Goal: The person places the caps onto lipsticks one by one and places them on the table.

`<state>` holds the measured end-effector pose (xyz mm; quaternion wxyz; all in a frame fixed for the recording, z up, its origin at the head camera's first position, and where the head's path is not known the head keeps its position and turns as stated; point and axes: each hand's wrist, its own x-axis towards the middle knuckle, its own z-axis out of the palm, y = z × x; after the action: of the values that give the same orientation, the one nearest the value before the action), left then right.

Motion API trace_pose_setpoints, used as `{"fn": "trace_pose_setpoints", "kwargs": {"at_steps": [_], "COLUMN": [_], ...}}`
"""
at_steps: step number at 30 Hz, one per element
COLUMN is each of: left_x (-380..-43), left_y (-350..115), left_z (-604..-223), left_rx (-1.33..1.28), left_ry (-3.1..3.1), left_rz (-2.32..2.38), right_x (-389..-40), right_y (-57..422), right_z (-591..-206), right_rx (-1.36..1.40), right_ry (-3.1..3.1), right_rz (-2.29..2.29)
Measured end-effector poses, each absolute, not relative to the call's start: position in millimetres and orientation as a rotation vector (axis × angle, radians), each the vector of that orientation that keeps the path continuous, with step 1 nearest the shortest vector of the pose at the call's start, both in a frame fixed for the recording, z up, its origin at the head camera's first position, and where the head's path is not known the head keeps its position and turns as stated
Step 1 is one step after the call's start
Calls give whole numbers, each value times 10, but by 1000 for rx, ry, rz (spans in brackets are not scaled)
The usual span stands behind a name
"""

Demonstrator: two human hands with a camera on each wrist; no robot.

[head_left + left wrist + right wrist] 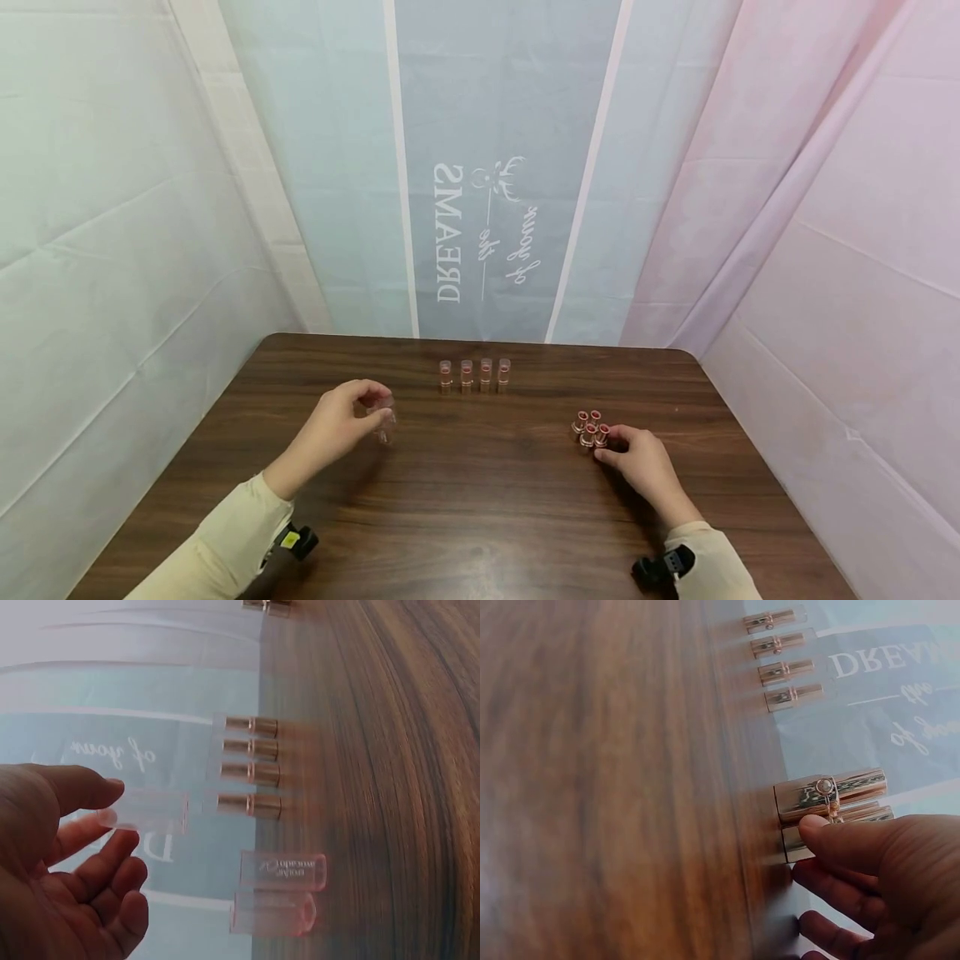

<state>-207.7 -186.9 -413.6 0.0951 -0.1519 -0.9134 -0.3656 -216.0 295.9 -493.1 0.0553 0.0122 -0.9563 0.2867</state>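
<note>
My left hand (337, 421) pinches a clear pinkish lipstick cap (154, 810) between thumb and forefinger, its other fingers loosely bent. Just past it, two more clear caps (283, 871) stand side by side on the table; one carries small white lettering. At the right, my right hand (647, 468) grips an uncapped gold lipstick tube (798, 841) with thumb and forefinger, low at its base. That tube stands upright in a tight cluster with several others, red showing at the tops of the lipsticks (582, 421). In the head view the fingers partly hide the caps.
Several gold lipstick tubes with clear caps (467, 377) stand in a spaced row near the back of the brown wooden table (480, 508). A printed cloth (510, 100) hangs behind the table's back edge, with pale cloth walls on both sides.
</note>
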Motion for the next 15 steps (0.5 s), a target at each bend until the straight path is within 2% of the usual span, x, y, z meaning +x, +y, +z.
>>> {"fn": "trace_pose_setpoints", "kwargs": {"at_steps": [8,15], "left_x": [-2076,-2101], "left_y": [-1727,-1658], "left_z": [-4119,-4125], "left_rx": [-551,-637], "left_ry": [-2703,-2695], "left_rz": [-1223,-1160], "right_x": [-2144,-2143], "right_y": [2991,3011], "right_z": [-4845,-4477], "right_rx": [-38,-30], "right_ry": [-2836,-2652], "right_rz": [894,926]}}
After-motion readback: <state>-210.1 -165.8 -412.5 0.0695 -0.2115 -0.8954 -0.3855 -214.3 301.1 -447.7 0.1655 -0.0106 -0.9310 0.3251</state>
